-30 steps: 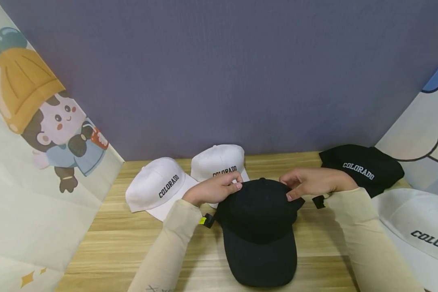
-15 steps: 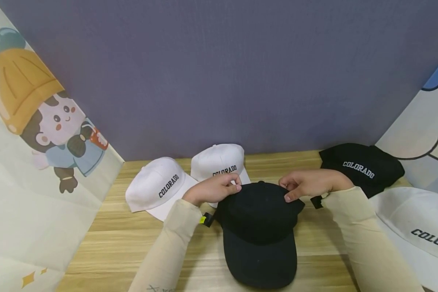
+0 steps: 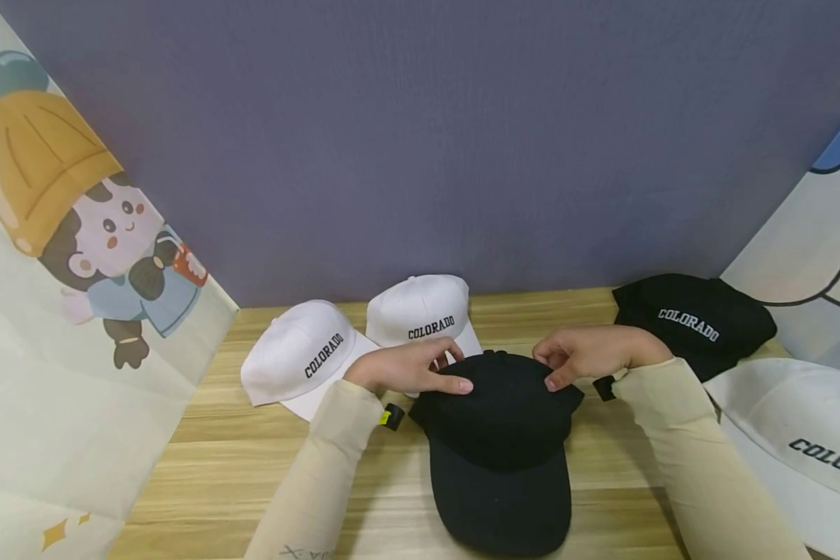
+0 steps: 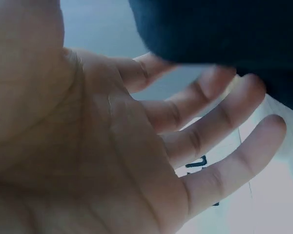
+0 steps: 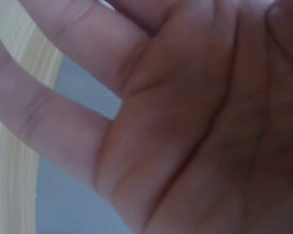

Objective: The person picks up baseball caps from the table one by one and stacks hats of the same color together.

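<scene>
A black baseball cap [image 3: 504, 412] lies in front of me, its visor pointing toward me. At the crown's upper left, my left hand [image 3: 416, 367] has its thumb spread over the fabric, apart from the fingers. In the left wrist view the loosely bent fingers [image 4: 212, 126] reach the dark cap edge [image 4: 224, 34]. My right hand [image 3: 591, 358] pinches the crown's upper right side, thumb in front and fingers curled behind. In the right wrist view, the palm [image 5: 195, 117] fills most of the picture and the cap is out of sight.
Two white COLORADO caps [image 3: 301, 350] [image 3: 420, 307] sit behind and left of the black cap. At the right lie another black COLORADO cap [image 3: 693, 319] and a large white one [image 3: 798, 420], cut off by the frame. A grey-blue wall [image 3: 462, 155] backs the wooden table [image 3: 252, 474].
My left thumb has spread away from its fingers and slid down onto the crown. The right hand has shifted only slightly left. The cap's top has sunk a little.
</scene>
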Demonstrator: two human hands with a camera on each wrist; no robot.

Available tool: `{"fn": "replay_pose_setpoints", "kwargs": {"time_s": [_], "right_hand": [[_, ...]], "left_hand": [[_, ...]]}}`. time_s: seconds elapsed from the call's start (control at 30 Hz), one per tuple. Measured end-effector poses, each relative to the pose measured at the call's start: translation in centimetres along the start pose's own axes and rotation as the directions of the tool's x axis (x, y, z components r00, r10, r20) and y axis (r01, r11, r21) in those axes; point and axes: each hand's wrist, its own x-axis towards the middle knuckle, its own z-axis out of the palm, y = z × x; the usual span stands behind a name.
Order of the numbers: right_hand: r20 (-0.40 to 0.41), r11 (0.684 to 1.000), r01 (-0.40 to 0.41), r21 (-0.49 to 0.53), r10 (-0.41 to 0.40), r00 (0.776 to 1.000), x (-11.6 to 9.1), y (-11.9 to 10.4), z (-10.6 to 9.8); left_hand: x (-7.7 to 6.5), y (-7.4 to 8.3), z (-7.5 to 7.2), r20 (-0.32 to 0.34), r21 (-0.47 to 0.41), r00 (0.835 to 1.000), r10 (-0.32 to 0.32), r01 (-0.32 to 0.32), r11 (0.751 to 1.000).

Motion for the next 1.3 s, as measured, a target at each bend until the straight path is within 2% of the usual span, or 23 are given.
{"fn": "replay_pose_setpoints", "kwargs": {"time_s": [0.27, 0.47, 0.6, 0.8, 1.0, 1.3], "right_hand": [[-0.028, 0.996, -0.089, -0.017, 0.089, 0.996, -0.1, -0.8, 0.2], [-0.052, 0.992, -0.123, 0.0, 0.123, 0.991, -0.2, -0.7, 0.2], [-0.05, 0.995, -0.093, 0.017, 0.094, 0.994, -0.1, -0.5, 0.2], [-0.045, 1.0, -0.023, 0.019, 0.024, 0.999, 0.3, 0.0, 0.2], [-0.039, 0.996, 0.038, 0.081, -0.035, 0.999, 1.0, 0.4, 0.4], [-0.056, 0.992, 0.046, 0.114, -0.04, 0.998, 1.5, 0.3, 0.7]], "left_hand": [[0.1, 0.0, 0.4, 0.026, -0.03, 0.998, -0.05, 0.051, 0.998], [0.4, -0.3, 0.5, 0.014, 0.034, 1.0, -0.015, 0.015, 0.999], [0.7, -0.5, 0.6, -0.008, 0.041, 1.0, 0.017, -0.016, 0.999], [1.0, -0.6, 0.7, -0.024, -0.018, 0.999, 0.036, -0.036, 0.999], [1.1, -0.3, 0.7, -0.044, 0.002, 0.996, 0.08, -0.08, 0.997], [1.5, 0.0, 1.3, -0.107, 0.012, 0.986, 0.125, -0.125, 0.992]]}}
